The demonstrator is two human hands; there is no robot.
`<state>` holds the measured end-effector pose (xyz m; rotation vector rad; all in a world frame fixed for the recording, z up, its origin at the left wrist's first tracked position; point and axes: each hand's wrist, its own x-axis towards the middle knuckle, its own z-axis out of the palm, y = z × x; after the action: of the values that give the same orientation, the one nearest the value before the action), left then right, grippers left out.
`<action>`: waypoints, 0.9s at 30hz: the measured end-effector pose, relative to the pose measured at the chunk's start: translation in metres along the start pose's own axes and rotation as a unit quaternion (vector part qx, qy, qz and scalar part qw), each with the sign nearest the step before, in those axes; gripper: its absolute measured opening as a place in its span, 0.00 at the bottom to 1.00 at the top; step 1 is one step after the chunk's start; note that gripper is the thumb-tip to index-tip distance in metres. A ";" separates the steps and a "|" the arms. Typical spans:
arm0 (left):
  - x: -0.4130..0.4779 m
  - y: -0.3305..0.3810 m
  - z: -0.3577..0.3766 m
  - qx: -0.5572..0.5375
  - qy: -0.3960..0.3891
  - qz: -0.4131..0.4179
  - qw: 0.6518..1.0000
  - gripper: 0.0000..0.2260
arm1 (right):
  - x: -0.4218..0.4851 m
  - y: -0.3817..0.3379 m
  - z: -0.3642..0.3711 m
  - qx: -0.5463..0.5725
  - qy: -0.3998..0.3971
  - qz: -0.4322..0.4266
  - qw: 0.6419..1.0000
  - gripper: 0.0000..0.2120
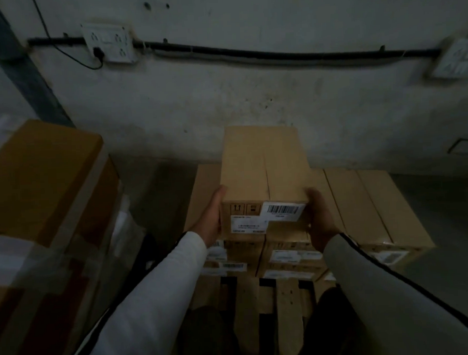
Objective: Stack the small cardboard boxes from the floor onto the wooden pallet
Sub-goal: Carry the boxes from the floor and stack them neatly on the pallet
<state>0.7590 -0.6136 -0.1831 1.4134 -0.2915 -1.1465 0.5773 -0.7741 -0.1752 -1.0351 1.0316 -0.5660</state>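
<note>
A long small cardboard box (pixel 263 165) with a barcode label on its near end is held between both hands, above the stacked boxes. My left hand (pixel 210 218) grips its left side with the thumb up on the top edge. My right hand (pixel 320 216) grips its right side. Below it several similar boxes (pixel 368 206) lie side by side in layers on the wooden pallet (pixel 287 298), whose slats show at the near edge between my knees.
A tall stack of large taped, plastic-wrapped cartons (pixel 40 191) stands close on the left. A stained wall (pixel 250 96) with a socket board (pixel 109 43) and a black conduit runs behind the pallet. Grey floor (pixel 442 195) lies to the right.
</note>
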 end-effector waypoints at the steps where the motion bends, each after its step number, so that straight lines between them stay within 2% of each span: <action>1: -0.001 -0.001 0.000 -0.013 -0.013 -0.008 1.000 0.27 | -0.005 0.008 -0.002 -0.009 0.003 0.009 1.000 0.24; 4: -0.008 0.000 0.005 -0.025 -0.034 -0.002 0.999 0.28 | -0.013 0.014 -0.005 -0.006 0.006 0.021 1.000 0.33; 6: -0.011 -0.001 0.008 -0.026 -0.026 -0.002 0.999 0.28 | -0.015 0.012 -0.008 -0.002 0.008 0.018 1.000 0.35; 12: -0.016 -0.008 0.006 -0.019 -0.031 -0.026 0.999 0.30 | -0.031 0.014 -0.015 -0.001 0.007 0.009 1.000 0.27; 16: -0.017 -0.011 0.007 -0.024 -0.036 -0.017 0.999 0.29 | -0.033 0.018 -0.021 -0.004 0.010 0.005 1.000 0.28; 18: -0.018 -0.014 0.005 -0.025 -0.044 -0.006 0.999 0.31 | -0.036 0.019 -0.020 0.003 0.002 0.000 1.000 0.24; 20: -0.020 -0.015 0.003 -0.033 -0.038 -0.001 0.999 0.32 | -0.037 0.018 -0.020 0.008 -0.009 -0.007 1.000 0.21; 22: -0.025 -0.028 0.000 -0.061 -0.005 -0.008 0.998 0.31 | -0.036 0.022 -0.026 0.018 -0.016 0.002 1.000 0.23; 23: -0.023 -0.039 -0.003 -0.028 0.035 0.001 0.999 0.31 | -0.037 0.024 -0.030 0.019 -0.020 0.002 1.000 0.24; 24: -0.022 -0.051 -0.007 0.054 0.083 0.024 0.995 0.29 | -0.036 0.024 -0.035 0.021 -0.023 -0.001 1.000 0.22; 25: -0.022 -0.062 -0.010 0.150 0.119 0.055 0.980 0.25 | -0.033 0.025 -0.043 0.020 -0.020 -0.001 1.000 0.18; 27: -0.018 -0.080 -0.018 0.310 0.134 0.119 0.934 0.11 | -0.033 0.026 -0.050 -0.005 -0.013 -0.001 1.000 0.13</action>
<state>0.7289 -0.5700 -0.2484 2.0010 -0.6495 -0.6664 0.5158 -0.7577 -0.1909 -1.0501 1.0121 -0.5491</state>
